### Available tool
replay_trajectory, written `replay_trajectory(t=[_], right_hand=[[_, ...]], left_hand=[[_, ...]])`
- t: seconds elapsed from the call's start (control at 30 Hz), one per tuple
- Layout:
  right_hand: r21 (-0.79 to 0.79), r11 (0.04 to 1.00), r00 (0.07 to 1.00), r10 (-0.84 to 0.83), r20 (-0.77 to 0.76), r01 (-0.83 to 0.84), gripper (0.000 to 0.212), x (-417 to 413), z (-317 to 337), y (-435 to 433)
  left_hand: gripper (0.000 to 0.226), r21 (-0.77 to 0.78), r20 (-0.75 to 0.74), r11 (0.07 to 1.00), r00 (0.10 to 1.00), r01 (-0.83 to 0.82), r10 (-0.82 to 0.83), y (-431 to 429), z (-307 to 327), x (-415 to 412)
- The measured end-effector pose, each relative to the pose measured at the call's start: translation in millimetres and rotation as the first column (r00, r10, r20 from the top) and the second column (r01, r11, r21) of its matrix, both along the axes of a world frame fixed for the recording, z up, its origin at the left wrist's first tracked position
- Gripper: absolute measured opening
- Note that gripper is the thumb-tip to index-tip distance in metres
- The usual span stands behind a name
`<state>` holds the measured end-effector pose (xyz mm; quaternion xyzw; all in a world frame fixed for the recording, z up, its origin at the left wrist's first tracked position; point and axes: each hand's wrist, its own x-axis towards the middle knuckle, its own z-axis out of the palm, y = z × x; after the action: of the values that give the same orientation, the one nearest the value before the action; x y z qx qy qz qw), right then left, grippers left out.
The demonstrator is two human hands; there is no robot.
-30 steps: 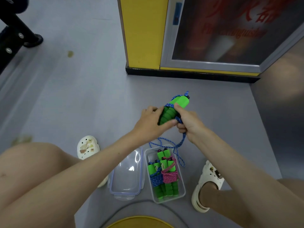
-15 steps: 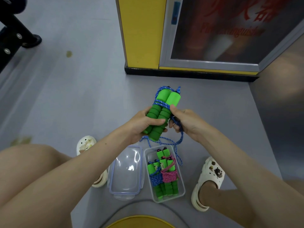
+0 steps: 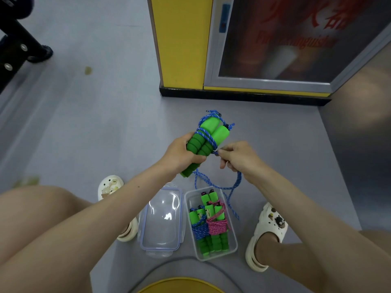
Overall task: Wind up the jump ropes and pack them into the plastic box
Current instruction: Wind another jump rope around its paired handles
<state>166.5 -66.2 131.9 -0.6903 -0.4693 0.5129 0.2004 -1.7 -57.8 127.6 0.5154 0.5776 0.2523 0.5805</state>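
My left hand [image 3: 182, 154] grips two green foam jump-rope handles [image 3: 208, 137] held side by side, tilted up to the right, with blue rope crossing them in a few turns. My right hand [image 3: 239, 158] pinches the blue rope [image 3: 220, 185] just right of the handles; the slack hangs in a loop down to the floor. Below, the clear plastic box [image 3: 232, 246] sits on the floor and holds two wound ropes, one with blue cord [image 3: 198, 229] and one with pink cord [image 3: 216, 226], both with green handles.
The box's clear lid [image 3: 161, 218] lies just left of the box. My feet in white clogs [image 3: 267, 233] flank both. A yellow cabinet with a glass door [image 3: 232, 49] stands ahead. Black equipment legs [image 3: 19, 43] are at the far left. Grey floor surrounds everything.
The handles turned from lying across my hands to standing side by side. My right hand slid from the handles down to the rope beside them, and more blue turns lie across the foam.
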Motion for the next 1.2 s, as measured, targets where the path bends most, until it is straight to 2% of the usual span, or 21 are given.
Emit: replay_trajectory(t=[0.1,0.2,0.4,0.53,0.57,0.63,0.7,0.77,0.87,0.93,1.03,1.2], right_hand=[[0.002,1.000,0.999,0.014,-0.036,-0.014,0.010,-2.3,0.7,-1.9],[-0.062,0.996,0.998,0.061,-0.022,-0.063,0.013,-2.3,0.3,-0.6],[-0.027,0.997,0.997,0.072,-0.032,-0.073,0.019,-4.0,1.0,-0.7],[-0.061,0.998,0.992,-0.027,-0.126,0.019,0.019,-4.3,-0.1,0.9],[-0.073,0.997,0.987,-0.051,-0.153,0.040,0.020,-4.9,0.6,0.9],[-0.050,0.998,0.988,-0.052,-0.145,0.045,0.017,-5.0,2.2,0.8],[0.034,0.999,0.999,0.001,-0.037,0.000,0.015,-2.6,2.0,2.1],[0.117,0.986,0.988,0.104,0.112,-0.117,0.014,1.9,-0.1,4.0],[0.160,0.951,0.940,0.216,0.264,-0.263,0.021,5.4,-3.3,3.8],[0.203,0.944,0.931,0.188,0.314,-0.259,0.034,5.3,-5.9,2.3],[0.302,0.931,0.931,0.090,0.354,-0.205,0.041,5.1,-7.5,2.2],[0.389,0.901,0.928,0.035,0.372,-0.191,0.024,3.2,-5.2,2.6]], left_hand=[[0.065,0.174,-0.246,0.983,0.969,0.054,-0.009,1.6,-3.8,1.3],[0.067,0.272,-0.465,0.952,0.885,0.138,0.004,-1.3,-5.1,1.8],[0.067,0.312,-0.556,0.936,0.830,0.162,0.042,-1.3,-4.6,-3.1],[0.067,0.332,-0.602,0.925,0.796,0.185,0.057,-1.4,-2.9,-0.9],[0.067,0.308,-0.558,0.940,0.829,0.148,0.052,0.0,-3.2,-1.4],[0.067,0.218,-0.348,0.976,0.935,0.005,0.073,4.1,-4.0,-3.1],[0.059,0.103,-0.145,0.988,0.981,-0.117,0.131,6.1,-1.9,-4.3],[0.048,0.028,-0.037,0.988,0.987,-0.154,0.155,6.7,2.8,-4.8],[0.042,-0.039,0.068,0.986,0.984,-0.164,0.166,6.9,11.2,-4.8],[0.043,-0.055,0.096,0.986,0.982,-0.159,0.164,7.4,13.6,-6.1],[0.045,-0.076,0.107,0.988,0.984,-0.133,0.140,7.1,14.4,-8.4],[0.044,-0.222,0.258,0.974,0.960,-0.052,0.110,8.1,19.9,-13.9]])
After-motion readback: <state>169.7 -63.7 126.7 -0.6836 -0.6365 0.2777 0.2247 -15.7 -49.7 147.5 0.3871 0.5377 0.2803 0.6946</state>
